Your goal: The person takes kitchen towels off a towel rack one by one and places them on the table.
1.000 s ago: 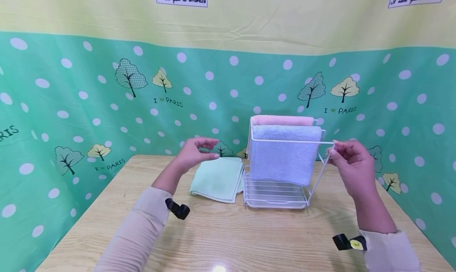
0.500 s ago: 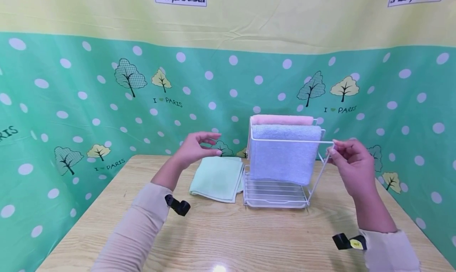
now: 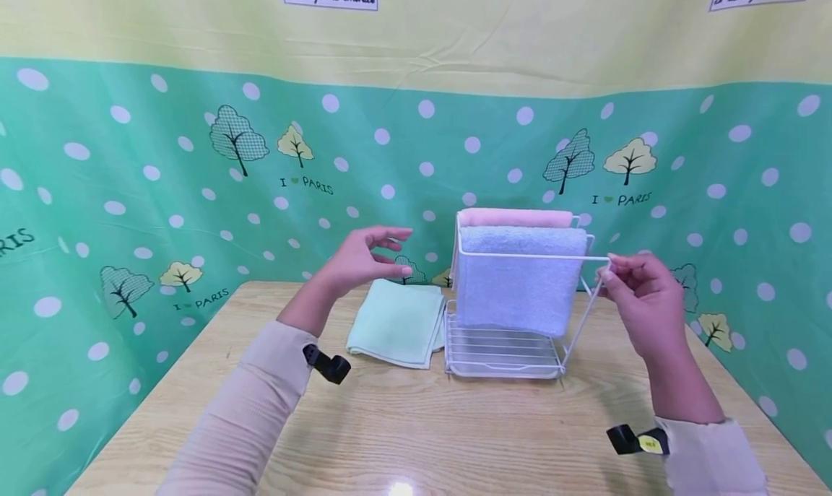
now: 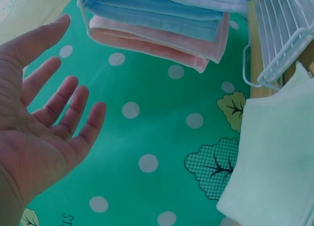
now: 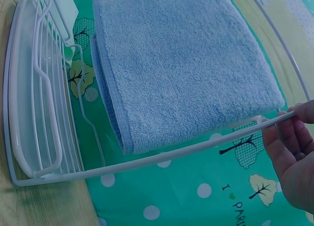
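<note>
A white wire rack (image 3: 504, 372) stands on the table with a folded blue towel (image 3: 520, 286) draped over one of its bars. Behind it a pink towel (image 3: 513, 218) hangs on another bar. My right hand (image 3: 643, 301) pinches the rack's front right upper corner between thumb and fingers, as the right wrist view shows too. Left of the rack lies a folded pale green cloth (image 3: 396, 323). Above that cloth my left hand (image 3: 360, 261) hovers with fingers spread and thumb apart, holding nothing. The left wrist view shows its bare palm and the pink towel's folded edges (image 4: 157, 44).
The wooden table (image 3: 416, 431) reaches back to a green and yellow curtain (image 3: 390, 157) printed with dots and trees. A shallow tray (image 5: 27, 88) sits at the rack's base under its wire shelf.
My left hand has risen and shifted slightly right, with its thumb and fingers spreading wider. My right hand stays at the rack's corner, and the towels and cloth have not moved.
</note>
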Demonstrator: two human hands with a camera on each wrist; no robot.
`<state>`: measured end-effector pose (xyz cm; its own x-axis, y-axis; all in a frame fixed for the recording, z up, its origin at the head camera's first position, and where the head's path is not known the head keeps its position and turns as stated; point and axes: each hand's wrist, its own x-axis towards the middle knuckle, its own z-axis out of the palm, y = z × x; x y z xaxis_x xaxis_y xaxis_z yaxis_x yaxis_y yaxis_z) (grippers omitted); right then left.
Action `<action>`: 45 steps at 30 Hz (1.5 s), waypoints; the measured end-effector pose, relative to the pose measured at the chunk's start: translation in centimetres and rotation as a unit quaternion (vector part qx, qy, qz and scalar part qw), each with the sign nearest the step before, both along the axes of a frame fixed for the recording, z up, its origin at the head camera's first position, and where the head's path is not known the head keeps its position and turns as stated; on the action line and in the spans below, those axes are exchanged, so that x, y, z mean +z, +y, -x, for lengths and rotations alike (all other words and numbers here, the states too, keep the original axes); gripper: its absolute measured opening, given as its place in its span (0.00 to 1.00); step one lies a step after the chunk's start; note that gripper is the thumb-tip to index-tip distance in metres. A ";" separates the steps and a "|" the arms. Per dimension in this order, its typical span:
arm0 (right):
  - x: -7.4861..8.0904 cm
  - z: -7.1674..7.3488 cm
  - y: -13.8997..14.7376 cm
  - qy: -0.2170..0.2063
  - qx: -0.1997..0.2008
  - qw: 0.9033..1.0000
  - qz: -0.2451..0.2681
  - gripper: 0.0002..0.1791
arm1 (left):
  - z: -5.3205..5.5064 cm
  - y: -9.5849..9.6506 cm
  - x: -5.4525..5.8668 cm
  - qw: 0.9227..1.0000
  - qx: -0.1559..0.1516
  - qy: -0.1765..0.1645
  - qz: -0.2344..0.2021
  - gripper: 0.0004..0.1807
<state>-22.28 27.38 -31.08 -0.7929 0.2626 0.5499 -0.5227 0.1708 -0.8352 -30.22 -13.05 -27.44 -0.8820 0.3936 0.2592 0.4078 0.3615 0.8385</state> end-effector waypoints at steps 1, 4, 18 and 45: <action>0.0 0.0 0.0 0.000 0.000 1.000 0.002 0.10 | -0.1 0.1 0.2 1.000 -0.002 0.001 0.002 0.35; 0.0 0.0 0.0 -0.002 -0.003 1.000 0.006 0.11 | -0.2 0.5 0.6 1.000 -0.008 0.000 0.005 0.35; 0.2 -0.1 -0.2 -0.010 -0.010 1.000 0.002 0.11 | -0.6 2.3 3.0 0.999 -0.024 0.038 0.012 0.29; 0.0 0.0 -0.1 0.005 0.006 1.000 0.012 0.10 | -0.6 7.1 7.8 0.993 -0.081 0.077 0.048 0.26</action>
